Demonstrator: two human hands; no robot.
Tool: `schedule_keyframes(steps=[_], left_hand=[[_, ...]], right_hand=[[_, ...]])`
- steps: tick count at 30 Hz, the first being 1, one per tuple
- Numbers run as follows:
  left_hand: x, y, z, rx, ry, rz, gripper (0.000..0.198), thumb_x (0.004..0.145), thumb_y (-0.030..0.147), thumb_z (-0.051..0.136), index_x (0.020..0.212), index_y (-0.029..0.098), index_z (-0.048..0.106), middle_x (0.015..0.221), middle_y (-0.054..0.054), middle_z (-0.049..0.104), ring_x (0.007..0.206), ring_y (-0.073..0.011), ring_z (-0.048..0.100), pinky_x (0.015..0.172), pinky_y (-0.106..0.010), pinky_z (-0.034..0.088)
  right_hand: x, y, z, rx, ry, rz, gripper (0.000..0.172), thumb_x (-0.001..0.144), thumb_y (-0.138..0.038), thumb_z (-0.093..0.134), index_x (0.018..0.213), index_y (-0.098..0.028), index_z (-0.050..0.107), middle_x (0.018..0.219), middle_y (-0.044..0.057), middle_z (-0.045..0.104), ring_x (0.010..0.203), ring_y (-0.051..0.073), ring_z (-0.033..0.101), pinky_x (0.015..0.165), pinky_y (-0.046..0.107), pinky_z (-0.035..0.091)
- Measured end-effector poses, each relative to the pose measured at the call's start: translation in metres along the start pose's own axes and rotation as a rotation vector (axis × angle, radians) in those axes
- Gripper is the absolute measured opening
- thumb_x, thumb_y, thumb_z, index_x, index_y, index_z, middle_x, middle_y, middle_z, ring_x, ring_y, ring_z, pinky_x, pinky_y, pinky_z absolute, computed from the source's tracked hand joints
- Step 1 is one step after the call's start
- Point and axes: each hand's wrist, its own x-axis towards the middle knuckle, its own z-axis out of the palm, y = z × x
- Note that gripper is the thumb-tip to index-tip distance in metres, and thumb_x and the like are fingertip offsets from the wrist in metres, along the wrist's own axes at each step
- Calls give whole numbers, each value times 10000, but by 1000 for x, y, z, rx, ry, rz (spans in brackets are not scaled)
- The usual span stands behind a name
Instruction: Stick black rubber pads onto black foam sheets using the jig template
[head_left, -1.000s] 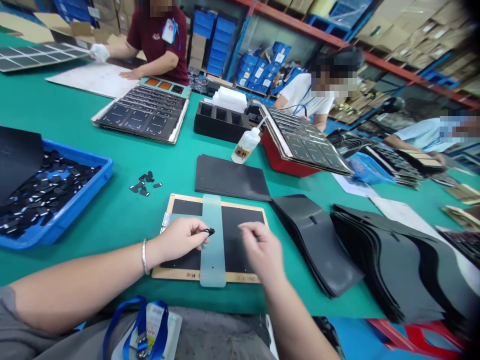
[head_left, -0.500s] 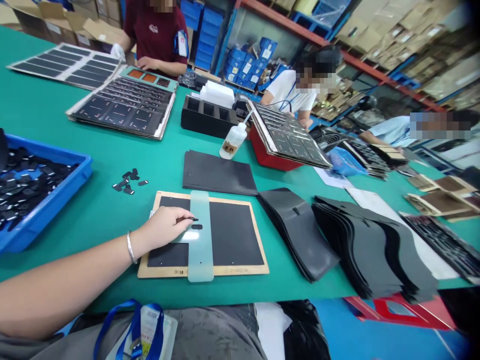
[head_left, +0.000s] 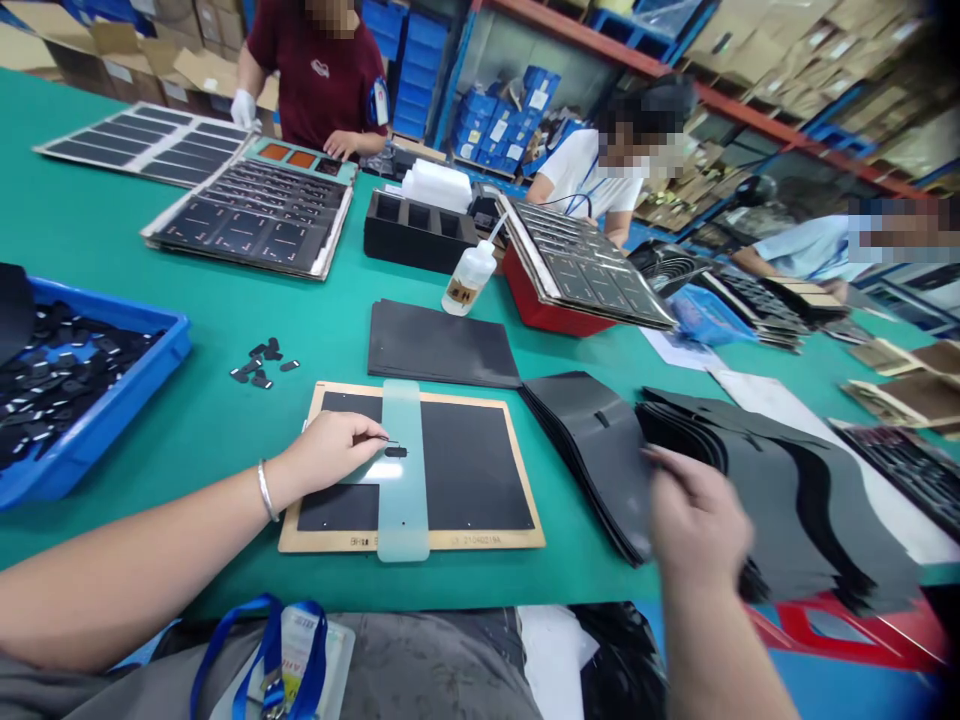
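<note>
My left hand point(head_left: 326, 457) rests over a wood-framed board point(head_left: 480, 541) with black panels, pinching a thin dark tool point(head_left: 377, 438) whose exact kind is unclear. Just beyond its tip, a small black piece point(head_left: 395, 452) lies on a frosted translucent strip point(head_left: 401, 510) that crosses the board. My right hand point(head_left: 697, 525) is blurred by motion, with its fingertips at the edge of a curved stack of black sheets point(head_left: 780, 500). A second stack of black sheets point(head_left: 585, 440) lies between that stack and the board.
A blue tray point(head_left: 112, 425) of small black pieces sits at left, with loose pieces point(head_left: 261, 362) nearby on the green table point(head_left: 187, 320). Beyond stand a flat black sheet pile point(head_left: 442, 345) and a plastic squeeze bottle point(head_left: 470, 280). Several co-workers sit across the table.
My right hand has moved from above the board rightward to the black stack. The small black piece has left my left fingers and now lies on the strip.
</note>
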Motion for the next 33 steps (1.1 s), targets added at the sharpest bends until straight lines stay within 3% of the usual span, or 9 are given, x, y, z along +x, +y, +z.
schedule_keyframes(steps=[2, 4, 6, 9, 16, 24, 33], left_hand=[[1, 0, 1, 22, -8, 14, 230, 804, 311, 519, 878, 225, 720, 894, -16, 718, 817, -184, 637, 744, -262, 459], [2, 0, 2, 50, -14, 42, 224, 803, 294, 522, 879, 229, 722, 885, -15, 720, 812, -182, 638, 753, -266, 456], [3, -1, 3, 67, -11, 70, 217, 801, 277, 525, 881, 235, 723, 881, -10, 722, 811, -178, 638, 765, -268, 451], [5, -3, 4, 73, -11, 84, 215, 798, 260, 525, 878, 243, 723, 871, -6, 722, 799, -173, 636, 758, -264, 449], [6, -4, 5, 131, -15, 88, 214, 800, 255, 528, 883, 248, 726, 829, -9, 716, 766, -170, 632, 721, -268, 451], [3, 0, 14, 230, -29, 225, 230, 846, 232, 492, 901, 221, 715, 937, -33, 705, 921, -186, 609, 856, -298, 445], [2, 1, 24, 431, -45, 322, 265, 873, 203, 451, 959, 191, 702, 982, -71, 673, 930, -214, 593, 841, -346, 460]], right_hand=[[2, -58, 33, 164, -312, -387, 278, 852, -280, 448, 1062, -235, 625, 1088, 96, 634, 1083, 245, 542, 939, 440, 397], [-1, -111, 62, 203, -542, -582, 375, 856, -296, 481, 1224, -244, 531, 1295, 71, 516, 1230, 249, 425, 1051, 506, 268], [-6, -145, 83, 202, -738, -684, 524, 847, -387, 521, 1338, -239, 416, 1406, 68, 383, 1309, 254, 317, 1091, 529, 179], [-10, -157, 98, 158, -909, -708, 679, 811, -538, 535, 1391, -252, 331, 1440, 56, 319, 1340, 265, 249, 1098, 555, 121], [-1, -144, 100, 173, -969, -690, 701, 782, -577, 558, 1387, -312, 324, 1432, 34, 334, 1346, 271, 232, 1087, 590, 63], [-2, -139, 107, 219, -981, -675, 712, 768, -621, 544, 1380, -328, 327, 1443, 20, 313, 1356, 267, 203, 1078, 602, 11], [-4, -137, 105, 258, -982, -648, 708, 782, -617, 529, 1388, -320, 314, 1453, 6, 286, 1362, 265, 182, 1078, 605, 20]])
